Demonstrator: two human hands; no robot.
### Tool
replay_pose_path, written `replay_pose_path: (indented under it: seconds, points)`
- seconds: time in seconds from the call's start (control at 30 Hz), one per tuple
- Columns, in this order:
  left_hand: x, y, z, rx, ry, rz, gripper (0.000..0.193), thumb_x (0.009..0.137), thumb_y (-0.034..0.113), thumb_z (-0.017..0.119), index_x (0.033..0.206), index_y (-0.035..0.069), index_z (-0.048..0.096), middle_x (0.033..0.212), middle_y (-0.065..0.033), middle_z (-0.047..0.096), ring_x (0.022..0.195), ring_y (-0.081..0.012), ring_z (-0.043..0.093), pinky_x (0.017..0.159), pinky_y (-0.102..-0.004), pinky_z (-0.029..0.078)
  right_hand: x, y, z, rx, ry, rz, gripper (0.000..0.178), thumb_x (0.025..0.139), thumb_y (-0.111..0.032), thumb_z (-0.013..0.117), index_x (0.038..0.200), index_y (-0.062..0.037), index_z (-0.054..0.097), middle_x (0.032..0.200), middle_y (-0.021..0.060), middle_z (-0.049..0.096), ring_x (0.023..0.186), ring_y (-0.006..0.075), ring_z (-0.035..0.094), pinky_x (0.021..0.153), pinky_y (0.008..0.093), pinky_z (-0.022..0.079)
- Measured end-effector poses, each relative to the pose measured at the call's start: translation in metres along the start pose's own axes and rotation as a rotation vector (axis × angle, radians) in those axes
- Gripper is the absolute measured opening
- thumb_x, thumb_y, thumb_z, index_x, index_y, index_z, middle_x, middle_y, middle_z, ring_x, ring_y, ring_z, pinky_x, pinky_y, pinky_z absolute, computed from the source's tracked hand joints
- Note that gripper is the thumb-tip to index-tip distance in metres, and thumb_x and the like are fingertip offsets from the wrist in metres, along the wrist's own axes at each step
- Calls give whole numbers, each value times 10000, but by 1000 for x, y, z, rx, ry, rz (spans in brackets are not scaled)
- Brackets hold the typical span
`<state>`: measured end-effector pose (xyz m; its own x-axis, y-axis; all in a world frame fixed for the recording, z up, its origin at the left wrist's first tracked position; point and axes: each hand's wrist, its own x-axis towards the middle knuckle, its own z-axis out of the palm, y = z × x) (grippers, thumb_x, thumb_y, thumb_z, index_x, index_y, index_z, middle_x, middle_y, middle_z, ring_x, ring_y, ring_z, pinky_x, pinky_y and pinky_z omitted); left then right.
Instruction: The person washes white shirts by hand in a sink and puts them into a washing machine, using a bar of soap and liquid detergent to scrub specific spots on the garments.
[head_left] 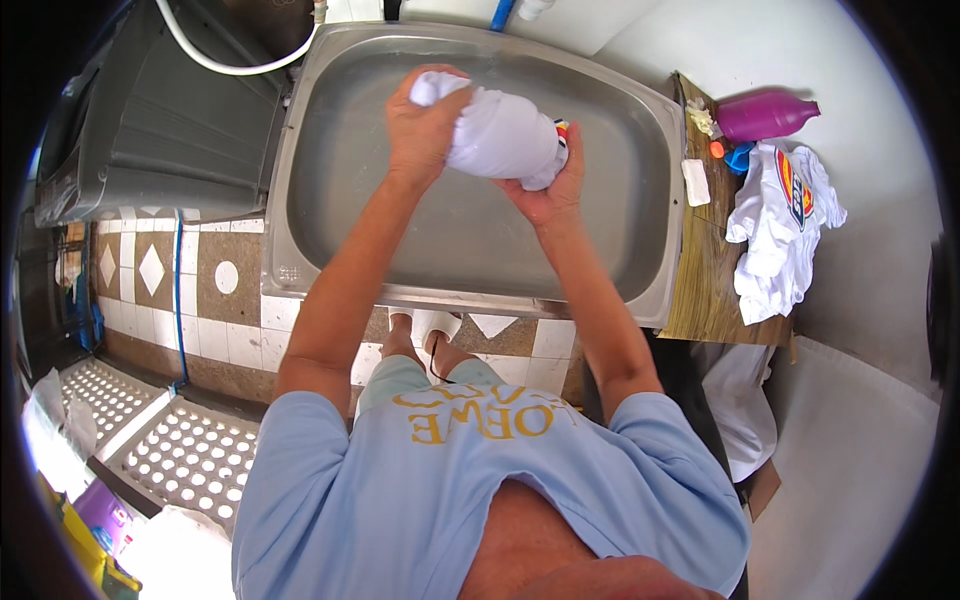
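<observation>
Above the sink basin I hold a bundled white shirt point(500, 135) between both hands. It is twisted into a thick roll, and a bit of red, yellow and dark print shows at its right end. My left hand point(422, 128) is closed around the upper left end, with a puff of cloth sticking out past the fingers. The right end is gripped in my right hand point(552, 185), whose fingers are partly hidden behind the cloth. Below the hands lies the wide stainless steel sink point(450, 295), its bottom looking wet and greyish.
Right of the sink, a wooden board point(695, 280) carries a crumpled white printed shirt point(780, 230), a purple bottle point(765, 116), a blue cap-like piece point(739, 158) and a white bar point(696, 182). A dark grey appliance point(170, 130) stands left, near a white hose point(240, 70).
</observation>
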<state>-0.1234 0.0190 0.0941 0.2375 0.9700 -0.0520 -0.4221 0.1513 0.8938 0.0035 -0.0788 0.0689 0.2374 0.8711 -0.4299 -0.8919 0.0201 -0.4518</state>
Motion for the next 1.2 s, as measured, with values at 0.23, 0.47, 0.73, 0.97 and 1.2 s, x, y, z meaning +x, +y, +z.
replay_pose_path:
  seconds: [0.23, 0.47, 0.73, 0.97, 1.2]
  points:
    - [-34, 42, 24, 898, -338, 705, 237, 573, 121, 727, 791, 125, 634, 821, -28, 630, 752, -228, 629, 637, -344, 513, 10, -19, 10, -146, -171, 180, 447, 882, -434, 490, 1162, -94, 563, 1134, 75, 609, 1086, 275, 563, 952, 431, 439]
    - [-79, 57, 51, 1185, -611, 906, 157, 599, 156, 699, 742, 164, 635, 779, -23, 603, 762, -219, 641, 580, -353, 515, 33, -43, 21, -901, -281, 147, 218, 907, -273, 530, 911, -56, 550, 929, 112, 603, 860, 245, 592, 782, 364, 483]
    - [-91, 40, 50, 1264, -843, 992, 103, 620, 126, 678, 712, 150, 639, 769, -34, 615, 766, -245, 650, 566, -335, 514, 33, -52, 68, -1281, -676, 320, 273, 888, -284, 580, 853, -14, 605, 828, 76, 617, 766, 161, 583, 722, 323, 496]
    - [-90, 16, 43, 1329, -884, 1000, 114, 572, 108, 698, 669, 140, 647, 728, -29, 634, 715, -230, 645, 558, -346, 503, 40, -33, 80, -1723, -805, 135, 303, 884, -247, 565, 688, -25, 627, 684, 86, 602, 705, 168, 593, 661, 308, 475]
    - [-89, 4, 27, 1365, -934, 938, 135, 559, 118, 704, 680, 142, 652, 715, -42, 642, 682, -226, 642, 554, -359, 496, 52, -9, 59, -1984, -919, -148, 238, 871, -190, 551, 701, -38, 617, 709, 103, 619, 677, 227, 580, 698, 340, 461]
